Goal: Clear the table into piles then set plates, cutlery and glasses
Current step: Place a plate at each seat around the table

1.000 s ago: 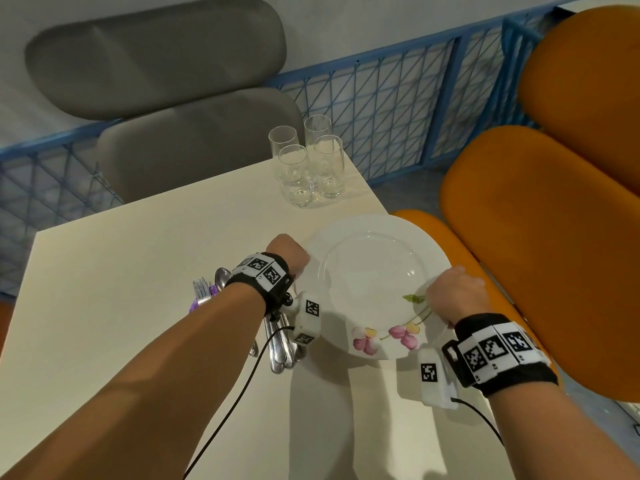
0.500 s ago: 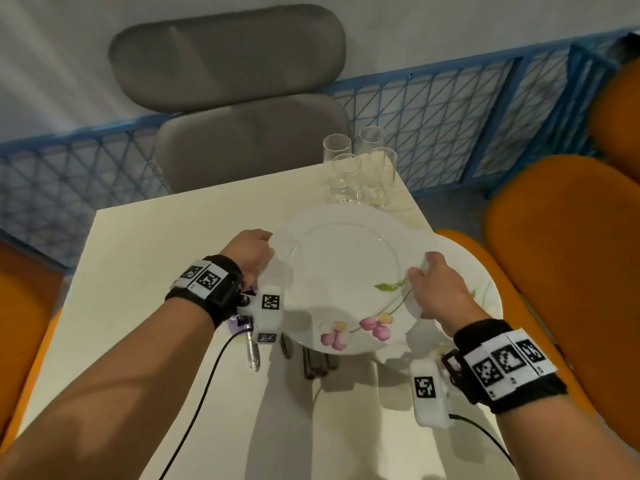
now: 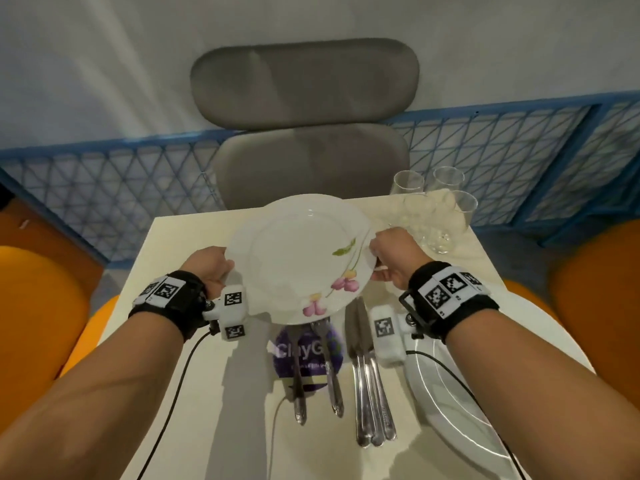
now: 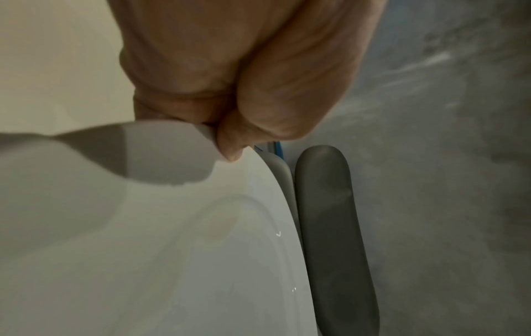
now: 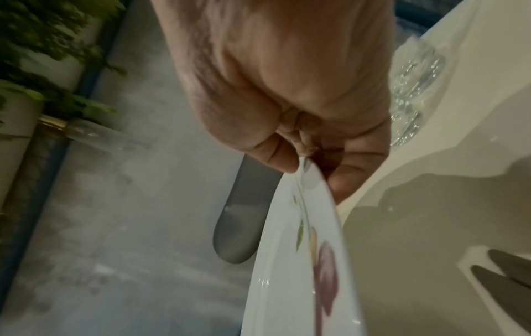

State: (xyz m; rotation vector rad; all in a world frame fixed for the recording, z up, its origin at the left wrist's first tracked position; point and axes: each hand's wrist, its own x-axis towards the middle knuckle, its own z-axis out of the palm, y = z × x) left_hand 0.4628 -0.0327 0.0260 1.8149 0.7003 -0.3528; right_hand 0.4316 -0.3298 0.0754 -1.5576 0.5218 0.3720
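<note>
A white plate with a pink flower print [image 3: 298, 258] is held in the air above the far middle of the cream table [image 3: 214, 410]. My left hand [image 3: 211, 266] grips its left rim, thumb [image 4: 229, 145] on top of the plate [image 4: 201, 250]. My right hand [image 3: 394, 254] pinches the right rim, with the plate [image 5: 310, 261] edge between thumb and fingers [image 5: 339, 179]. More white plates [image 3: 457, 403] lie at the near right under my right forearm. Forks [image 3: 311, 368] and knives [image 3: 367, 375] lie in the near middle. Clear glasses [image 3: 440, 209] stand at the far right corner.
A purple round label [image 3: 308, 355] lies under the forks. A grey chair [image 3: 308, 133] stands beyond the table's far edge, before a blue mesh fence [image 3: 519, 157]. Orange seats [image 3: 31, 306] flank the table on both sides. Cables run from both wrists.
Both hands lifted the flowered plate off the stack at the right and carried it leftward and toward the far middle. The stack now lies near my right forearm.
</note>
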